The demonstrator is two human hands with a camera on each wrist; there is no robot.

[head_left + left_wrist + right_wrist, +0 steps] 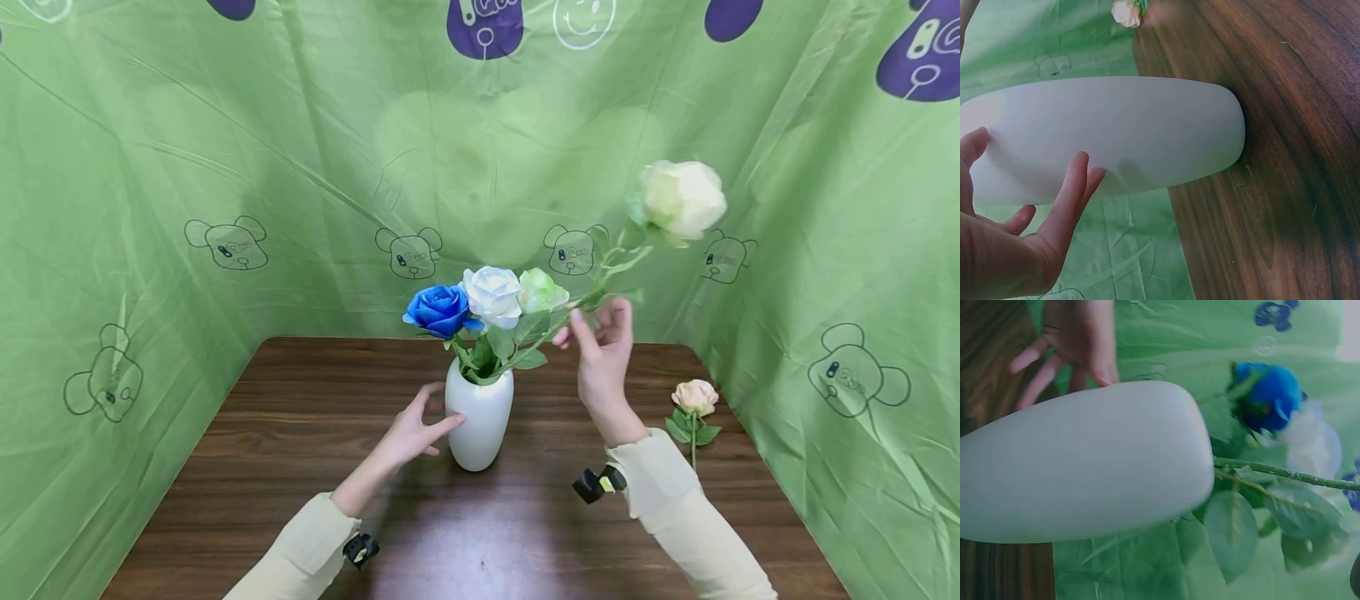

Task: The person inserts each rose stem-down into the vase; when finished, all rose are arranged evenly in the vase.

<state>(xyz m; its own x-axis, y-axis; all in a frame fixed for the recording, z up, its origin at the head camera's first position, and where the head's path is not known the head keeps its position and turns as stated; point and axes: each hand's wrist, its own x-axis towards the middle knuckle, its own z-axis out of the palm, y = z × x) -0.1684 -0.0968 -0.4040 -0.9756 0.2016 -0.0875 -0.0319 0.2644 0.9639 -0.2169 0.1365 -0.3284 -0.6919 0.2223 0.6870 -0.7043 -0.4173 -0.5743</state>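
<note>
Currently, the left hand rests against the white vase, fingers loosely spread and thumb touching its wall. The right hand pinches the green stem of the cream flower, whose bloom leans out to the upper right, while the lower end of the stem passes into the vase's mouth. The vase stands upright on the brown table, between the two hands. A blue flower, a white flower and a pale green flower stand together in it, with leaves round the mouth. A pink flower lies at the right of the table, well apart from the vase, and green cloth hangs behind and at both sides
</note>
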